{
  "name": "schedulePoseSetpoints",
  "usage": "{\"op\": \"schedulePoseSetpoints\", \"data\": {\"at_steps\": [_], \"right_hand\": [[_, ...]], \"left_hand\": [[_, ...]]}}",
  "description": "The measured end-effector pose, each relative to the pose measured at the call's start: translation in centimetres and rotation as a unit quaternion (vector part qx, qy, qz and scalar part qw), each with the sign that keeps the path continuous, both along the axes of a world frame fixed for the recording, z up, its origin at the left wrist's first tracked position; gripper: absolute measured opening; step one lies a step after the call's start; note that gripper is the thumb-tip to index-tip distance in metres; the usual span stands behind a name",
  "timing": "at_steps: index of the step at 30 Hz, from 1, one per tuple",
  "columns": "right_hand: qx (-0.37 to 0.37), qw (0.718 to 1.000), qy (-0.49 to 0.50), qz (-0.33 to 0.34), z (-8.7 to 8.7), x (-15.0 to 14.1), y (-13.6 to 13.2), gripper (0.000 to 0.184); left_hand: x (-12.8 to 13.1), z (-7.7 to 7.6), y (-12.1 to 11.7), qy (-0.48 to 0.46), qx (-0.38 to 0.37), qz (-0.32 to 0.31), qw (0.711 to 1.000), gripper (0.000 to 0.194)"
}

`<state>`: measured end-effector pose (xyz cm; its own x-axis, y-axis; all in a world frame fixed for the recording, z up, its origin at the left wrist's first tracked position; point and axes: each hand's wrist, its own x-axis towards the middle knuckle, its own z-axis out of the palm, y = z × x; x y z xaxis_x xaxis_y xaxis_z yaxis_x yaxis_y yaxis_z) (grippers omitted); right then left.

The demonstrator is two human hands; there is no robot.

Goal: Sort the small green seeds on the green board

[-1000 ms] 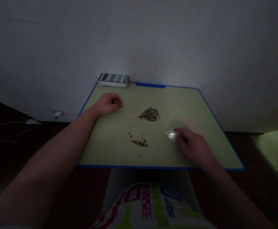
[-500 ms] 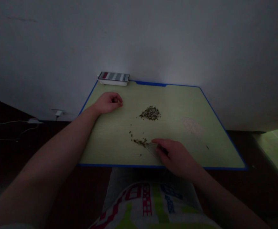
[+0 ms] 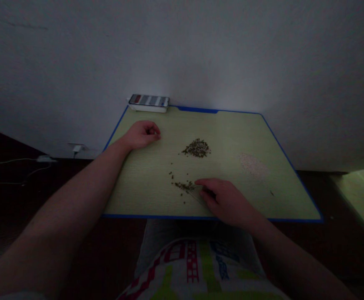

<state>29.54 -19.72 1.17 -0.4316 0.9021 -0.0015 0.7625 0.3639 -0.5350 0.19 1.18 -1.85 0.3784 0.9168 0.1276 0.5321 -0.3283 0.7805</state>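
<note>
My right hand (image 3: pixel 227 200) pinches a thin, clear, flat sheet or card (image 3: pixel 198 195) close to the table's front edge. The sheet's left edge meets a small scatter of dark brown grains (image 3: pixel 182 186). Behind it lies a larger heap of dark grains mixed with paler ones (image 3: pixel 197 148); I cannot make out their kind. My left hand (image 3: pixel 142 134) rests on the left side of the table, fingers loosely curled in, with nothing visible in them. To the right spreads a patch of pale, fine grains (image 3: pixel 253 165).
The pale green tabletop (image 3: pixel 228 131) has a blue rim. A phone (image 3: pixel 149 100) lies on a white box (image 3: pixel 149 108) at the back left corner, near the wall. A small dark sliver (image 3: pixel 272 193) lies at the right. A plug with a white cable (image 3: pixel 76 148) is at the left wall.
My right hand has shifted slightly left and away from me with the clear sheet. A dark grain now lies apart just in front of the scatter. My left hand stays still.
</note>
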Motion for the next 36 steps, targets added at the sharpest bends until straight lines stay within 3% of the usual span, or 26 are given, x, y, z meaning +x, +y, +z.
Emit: {"op": "schedulePoseSetpoints", "data": {"at_steps": [8, 17, 29, 36], "right_hand": [[-0.009, 0.993, -0.066, 0.097, 1.6, -2.8, 2.0, 0.034], [0.057, 0.965, -0.089, 0.239, 1.5, -3.8, 3.3, 0.036], [0.002, 0.975, -0.074, 0.208, 1.4, -2.2, 2.9, 0.037], [0.014, 0.963, -0.064, 0.262, 1.6, -2.6, 2.8, 0.035]], "left_hand": [[0.2, 0.3, -0.2, -0.01, -0.004, 0.005, 1.0, 0.018], [0.2, 0.4, -0.3, 0.004, 0.004, 0.005, 1.0, 0.019], [-0.2, -0.3, 0.3, 0.025, 0.029, -0.002, 0.999, 0.025], [-0.1, -0.2, 0.2, 0.021, 0.031, -0.002, 0.999, 0.023]]}}
